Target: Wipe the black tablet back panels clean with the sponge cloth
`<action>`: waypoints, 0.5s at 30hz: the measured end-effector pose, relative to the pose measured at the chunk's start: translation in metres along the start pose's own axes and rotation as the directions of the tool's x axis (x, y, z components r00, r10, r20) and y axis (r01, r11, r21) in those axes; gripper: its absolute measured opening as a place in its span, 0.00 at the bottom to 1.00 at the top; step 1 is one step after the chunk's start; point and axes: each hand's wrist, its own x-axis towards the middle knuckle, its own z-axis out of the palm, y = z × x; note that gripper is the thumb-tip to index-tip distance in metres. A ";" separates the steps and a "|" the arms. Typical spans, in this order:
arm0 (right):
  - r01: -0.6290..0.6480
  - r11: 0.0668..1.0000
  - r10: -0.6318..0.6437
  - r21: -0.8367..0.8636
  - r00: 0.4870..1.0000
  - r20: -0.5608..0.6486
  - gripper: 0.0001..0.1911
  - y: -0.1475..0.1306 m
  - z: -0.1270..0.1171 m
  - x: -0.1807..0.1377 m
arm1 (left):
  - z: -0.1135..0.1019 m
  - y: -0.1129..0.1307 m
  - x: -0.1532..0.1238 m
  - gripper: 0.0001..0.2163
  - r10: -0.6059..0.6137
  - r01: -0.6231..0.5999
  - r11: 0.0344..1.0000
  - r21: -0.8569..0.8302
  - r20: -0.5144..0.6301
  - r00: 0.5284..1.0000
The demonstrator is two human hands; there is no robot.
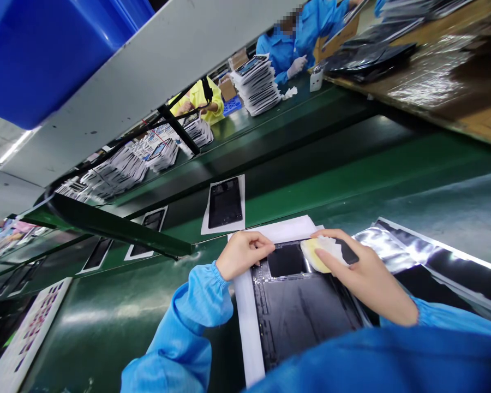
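In front of me a black tablet housing [306,311] lies on white paper [245,322], its open inner side facing up. My right hand [364,273] grips a crumpled white-and-yellow wiping pad [319,254], pressed near the housing's upper right part. At the upper left corner my left hand [245,254] is closed, thumb and index finger pinched together; whatever may be between them is too small or hidden. The lower part of the housing disappears behind my blue sleeve.
Beyond the bench edge, tablet parts on white paper [226,203] lie on a green conveyor [286,191]. A green metal strut [123,229] slants at left. Glossy dark film sheets [433,267] lie right. Two people work across the line beside stacks [257,84].
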 end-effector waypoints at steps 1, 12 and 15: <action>0.009 1.000 -0.009 0.000 1.000 -0.002 0.19 0.001 0.000 0.000 | 0.000 0.000 0.000 0.07 -0.004 0.004 1.000 -0.001 0.002 1.000; 0.023 1.000 -0.022 -0.019 1.000 0.017 0.18 0.001 0.000 0.000 | 0.001 0.000 0.001 0.07 -0.019 0.019 1.000 -0.003 0.010 1.000; 0.024 0.999 -0.023 -0.034 1.000 0.011 0.18 -0.002 -0.001 0.000 | 0.001 0.000 0.001 0.07 -0.017 0.017 1.000 -0.006 0.011 1.000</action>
